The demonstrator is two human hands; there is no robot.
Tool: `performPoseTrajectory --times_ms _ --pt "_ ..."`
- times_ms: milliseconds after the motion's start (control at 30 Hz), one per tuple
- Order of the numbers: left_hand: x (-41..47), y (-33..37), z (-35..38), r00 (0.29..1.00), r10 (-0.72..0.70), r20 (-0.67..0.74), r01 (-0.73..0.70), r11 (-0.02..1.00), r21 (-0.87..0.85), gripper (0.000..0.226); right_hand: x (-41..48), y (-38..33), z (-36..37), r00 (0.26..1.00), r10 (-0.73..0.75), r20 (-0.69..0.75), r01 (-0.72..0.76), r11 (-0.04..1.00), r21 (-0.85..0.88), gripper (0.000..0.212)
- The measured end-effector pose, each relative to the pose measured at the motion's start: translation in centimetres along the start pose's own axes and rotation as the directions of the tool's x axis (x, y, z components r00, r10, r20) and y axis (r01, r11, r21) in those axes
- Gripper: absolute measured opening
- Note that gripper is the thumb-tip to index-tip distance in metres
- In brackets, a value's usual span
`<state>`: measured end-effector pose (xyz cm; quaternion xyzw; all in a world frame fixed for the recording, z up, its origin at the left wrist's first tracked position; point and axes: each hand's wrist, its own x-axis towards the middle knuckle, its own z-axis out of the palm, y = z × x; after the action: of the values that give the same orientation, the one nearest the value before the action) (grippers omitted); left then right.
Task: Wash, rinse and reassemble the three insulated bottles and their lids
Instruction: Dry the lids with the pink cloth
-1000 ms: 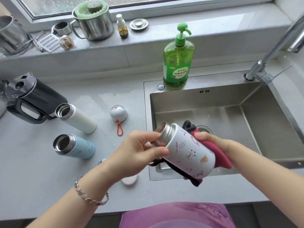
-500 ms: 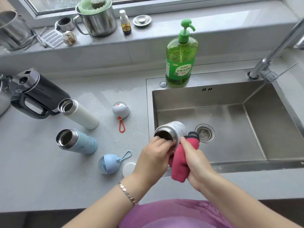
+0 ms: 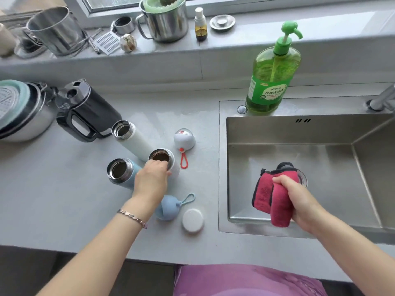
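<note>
On the grey surface [image 3: 64, 199] left of the steel sink [image 3: 320, 133], the short white printed insulated bottle [image 3: 165, 158] stands upright with its mouth open. It is just in front of the tall white insulated bottle [image 3: 132, 139] and just right of the pale blue insulated bottle [image 3: 121, 170]. The left hand [image 3: 152, 178] has its fingers curled round the short bottle's steel neck. The right hand [image 3: 299, 199] hangs over the sink basin, fingers clenched round a folded red cloth [image 3: 271, 195].

All three lids lie loose:
- a white domed lid with a red loop [image 3: 184, 137] beside the short bottle
- a pale blue domed lid with a loop [image 3: 168, 207] partly under the left wrist
- a flat white round lid [image 3: 192, 220] near the front edge

The three bottles are packed close, so a careless release or a sideways pull of the left hand could knock one against its neighbour and tip it. The red loop lies close to the short bottle's base, and a base resting on it would rock. As the left arm draws back, it could also sweep the blue lid towards the edge.

Half a second ago the short bottle was tilted at the sink's rim, held in both hands, with the cloth pressed against its side. Now it has joined the other two on the surface. The right hand has carried the cloth out over the basin alone.
</note>
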<state>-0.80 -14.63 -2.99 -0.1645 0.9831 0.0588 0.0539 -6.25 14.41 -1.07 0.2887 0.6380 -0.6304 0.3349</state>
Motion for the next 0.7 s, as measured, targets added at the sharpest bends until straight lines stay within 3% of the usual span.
performPoseTrajectory --times_ms 100,200,267,333,400,467,533,600,700 --pt "0.6 -0.9 0.9 0.997 -0.008 0.077 0.003 0.998 0.062 0.018 0.1 -0.2 0.9 1.000 0.002 0.024 -0.002 1.000 0.010 0.020" --pt "0.7 -1.3 1.3 0.999 0.030 0.020 -0.030 1.000 -0.006 0.014 0.0 -0.6 1.5 0.999 -0.011 0.052 0.010 1.000 0.015 0.018" --pt "0.3 -1.6 1.2 0.989 0.105 -0.106 -0.108 0.994 -0.023 0.022 0.0 -0.6 1.8 0.998 -0.012 0.065 0.010 1.000 0.021 0.020" --pt "-1.0 -1.7 1.5 0.916 0.170 -0.365 -0.193 0.981 -0.028 0.034 -0.2 -0.3 1.7 0.998 -0.007 0.068 0.006 1.000 0.020 0.020" --pt "-3.5 -1.8 2.4 0.848 0.146 -0.510 -0.226 0.969 -0.098 0.036 -0.3 0.2 1.5 0.997 -0.004 0.077 0.001 1.000 0.029 0.019" --pt "-6.2 -2.0 4.2 0.919 0.048 -0.392 -0.140 0.968 -0.209 0.043 -0.6 0.8 1.3 0.996 0.002 0.090 -0.006 0.999 0.038 0.018" --pt "-7.8 -2.5 5.7 0.993 -0.116 -0.025 0.105 0.954 -0.280 0.067 -0.8 1.5 1.1 0.996 0.020 0.085 -0.022 0.999 0.024 0.017" --pt "-8.2 -2.9 6.9 0.944 -0.230 0.238 0.293 0.915 -0.278 0.090 -1.1 2.0 1.1 0.997 0.043 0.068 -0.043 0.999 0.002 0.014" --pt "-7.6 -2.8 7.8 0.933 -0.273 0.234 0.350 0.842 -0.412 0.081 -1.5 2.3 1.0 0.996 0.060 0.059 -0.060 0.998 0.005 0.010"
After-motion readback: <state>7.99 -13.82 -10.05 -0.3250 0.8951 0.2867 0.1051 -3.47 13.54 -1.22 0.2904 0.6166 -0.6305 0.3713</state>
